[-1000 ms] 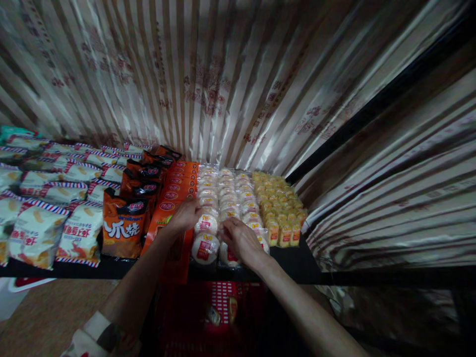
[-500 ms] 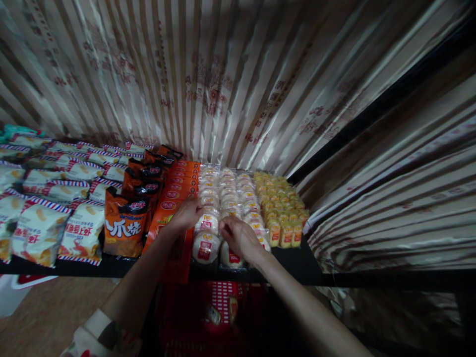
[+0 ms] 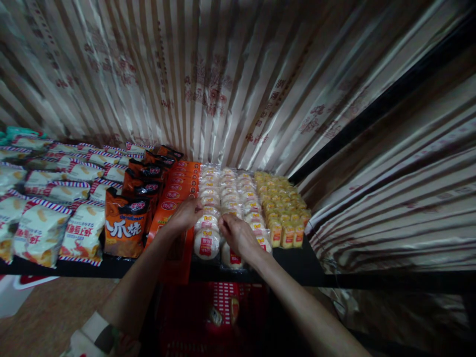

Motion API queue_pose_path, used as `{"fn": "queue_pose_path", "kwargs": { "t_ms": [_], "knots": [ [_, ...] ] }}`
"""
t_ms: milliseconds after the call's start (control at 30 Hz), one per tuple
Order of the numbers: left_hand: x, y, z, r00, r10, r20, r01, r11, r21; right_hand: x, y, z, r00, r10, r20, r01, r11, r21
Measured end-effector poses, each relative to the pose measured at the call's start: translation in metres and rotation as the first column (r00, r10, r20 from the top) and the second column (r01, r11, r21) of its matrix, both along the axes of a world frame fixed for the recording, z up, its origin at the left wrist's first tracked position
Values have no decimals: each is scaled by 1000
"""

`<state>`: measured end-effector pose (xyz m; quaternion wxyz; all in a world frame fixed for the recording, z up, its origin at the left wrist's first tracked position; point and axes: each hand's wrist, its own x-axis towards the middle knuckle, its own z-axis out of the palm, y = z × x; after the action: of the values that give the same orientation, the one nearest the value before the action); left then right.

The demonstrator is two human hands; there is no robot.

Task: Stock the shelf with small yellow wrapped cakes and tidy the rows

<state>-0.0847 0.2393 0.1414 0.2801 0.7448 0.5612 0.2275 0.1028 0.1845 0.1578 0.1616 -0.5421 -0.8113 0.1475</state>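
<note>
Rows of clear-wrapped round white rice crackers (image 3: 207, 244) with red labels stand on a black shelf (image 3: 293, 270). My left hand (image 3: 187, 214) reaches over a flat orange snack packet (image 3: 174, 258). Its fingers are closed at the left edge of a rice cracker packet (image 3: 208, 221) in the left column. My right hand (image 3: 241, 238) is closed in a pinch at that same packet's right side, above the middle column. The hand and wrist cover part of the middle and right columns. The exact grip of the fingertips is hard to see in the dim light.
To the left are orange-and-black snack bags (image 3: 126, 225) and white shrimp-print bags (image 3: 42, 230). Small yellow packets (image 3: 287, 233) stand on the right. A pleated curtain (image 3: 215, 84) hangs behind, a dark diagonal bar (image 3: 345, 119) crosses it, and a red basket (image 3: 223, 302) sits below.
Both hands stay almost in place at the rice crackers. The view has shifted very slightly; nothing has visibly been taken or let go.
</note>
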Motion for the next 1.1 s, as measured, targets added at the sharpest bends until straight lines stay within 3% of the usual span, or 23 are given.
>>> {"fn": "queue_pose_path", "kwargs": {
  "t_ms": [267, 400, 600, 833, 1100],
  "knots": [
    [-3, 2, -4, 998, -38, 45, 34, 995, 90, -1, 3, 1, 1000, 23, 3, -23, 998, 52],
    [-7, 1, 4, 987, -146, 70, 132, 976, 175, -1, 2, 0, 999, 19, -29, -18, 999, 49],
    [-9, -1, 5, 959, -281, 45, 272, 952, 143, -2, 2, -1, 1000, -3, -25, 4, 1000, 26],
    [-6, -1, 3, 963, -269, -29, 271, 958, 99, -5, 2, 1, 999, -39, 5, 39, 999, 27],
    [-3, 0, 2, 957, -291, -7, 290, 950, 114, 0, 2, 0, 999, -26, -25, 27, 999, 18]
  ]
}}
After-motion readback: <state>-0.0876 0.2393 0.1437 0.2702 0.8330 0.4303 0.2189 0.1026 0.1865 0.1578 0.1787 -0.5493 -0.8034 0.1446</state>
